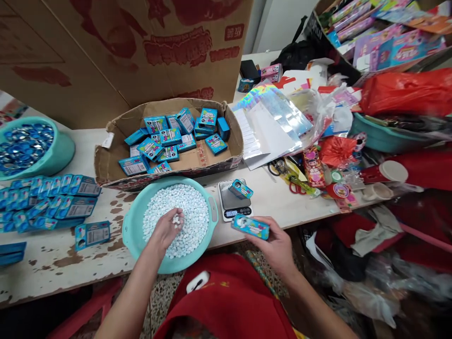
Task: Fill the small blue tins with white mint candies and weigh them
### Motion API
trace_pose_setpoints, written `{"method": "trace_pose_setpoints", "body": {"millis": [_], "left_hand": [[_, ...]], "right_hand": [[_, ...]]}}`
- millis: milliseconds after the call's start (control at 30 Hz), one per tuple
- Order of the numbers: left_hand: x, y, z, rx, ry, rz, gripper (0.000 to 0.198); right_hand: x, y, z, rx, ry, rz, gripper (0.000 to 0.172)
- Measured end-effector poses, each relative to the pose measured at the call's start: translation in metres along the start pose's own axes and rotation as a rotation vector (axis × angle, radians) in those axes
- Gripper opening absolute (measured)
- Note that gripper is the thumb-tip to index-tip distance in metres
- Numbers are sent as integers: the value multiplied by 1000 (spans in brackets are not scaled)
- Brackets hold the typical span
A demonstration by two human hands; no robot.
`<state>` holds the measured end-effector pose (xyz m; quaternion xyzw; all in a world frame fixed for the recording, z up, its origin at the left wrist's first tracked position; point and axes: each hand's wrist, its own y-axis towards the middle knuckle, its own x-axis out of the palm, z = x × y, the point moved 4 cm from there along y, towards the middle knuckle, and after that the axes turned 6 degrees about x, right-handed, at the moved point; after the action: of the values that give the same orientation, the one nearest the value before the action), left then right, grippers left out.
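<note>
My left hand (165, 230) is in a teal basin (131, 230) full of small white candies (187, 207), its fingers pinched on a few of them. My right hand (273, 244) holds a small blue tin (250, 226) just off the table's front edge. Another blue tin (240, 189) lies tilted on a small digital scale (233, 202) right of the basin.
A torn cardboard tray (219, 162) holds several blue boxes (169, 139). At the left are rows of flat blue tins (45, 197), one loose tin (92, 234) and a teal bowl (60, 155) of shiny pieces. Holographic bags (278, 110), red packaging and clutter fill the right.
</note>
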<state>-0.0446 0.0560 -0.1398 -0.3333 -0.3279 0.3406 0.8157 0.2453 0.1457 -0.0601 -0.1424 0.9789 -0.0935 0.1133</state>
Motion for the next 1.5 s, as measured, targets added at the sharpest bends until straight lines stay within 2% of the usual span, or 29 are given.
{"method": "trace_pose_setpoints", "body": {"millis": [133, 267, 367, 467, 633, 700, 800, 933, 1067, 1200, 1267, 1367, 1433, 1500], "left_hand": [[25, -4, 8, 81, 165, -106, 17], [65, -2, 18, 165, 386, -228, 20], [101, 0, 19, 211, 561, -343, 24], [139, 3, 19, 311, 793, -437, 19], [203, 18, 12, 692, 1407, -509, 9], [222, 24, 6, 810, 1625, -527, 14], [236, 29, -1, 887, 1791, -558, 22], [239, 29, -2, 939, 1848, -570, 28], [242, 29, -1, 917, 1801, -571, 32], [244, 27, 5, 851, 1597, -575, 26], [235, 20, 15, 791, 1434, -584, 15], [196, 5, 33, 660, 1285, -544, 10], [155, -3, 43, 570, 1306, -455, 12], [111, -8, 48, 498, 1395, -313, 12]], "right_hand": [[-47, 7, 22, 99, -5, 270, 41], [-73, 16, 42, 126, 16, 413, 46], [-82, 22, 57, 140, 26, 437, 48], [-86, 27, 70, 157, 20, 432, 48], [-91, 34, 83, 178, 29, 418, 48], [-93, 35, 85, 183, 27, 415, 47], [-98, 37, 87, 186, 19, 408, 46], [-104, 38, 90, 194, 4, 405, 46], [-106, 41, 93, 206, 17, 399, 47], [-103, 44, 90, 187, -11, 404, 46], [-102, 46, 88, 182, -21, 407, 46], [-100, 47, 88, 181, -12, 410, 47], [-100, 48, 90, 183, -17, 426, 47], [-99, 48, 93, 189, -25, 435, 48]]}}
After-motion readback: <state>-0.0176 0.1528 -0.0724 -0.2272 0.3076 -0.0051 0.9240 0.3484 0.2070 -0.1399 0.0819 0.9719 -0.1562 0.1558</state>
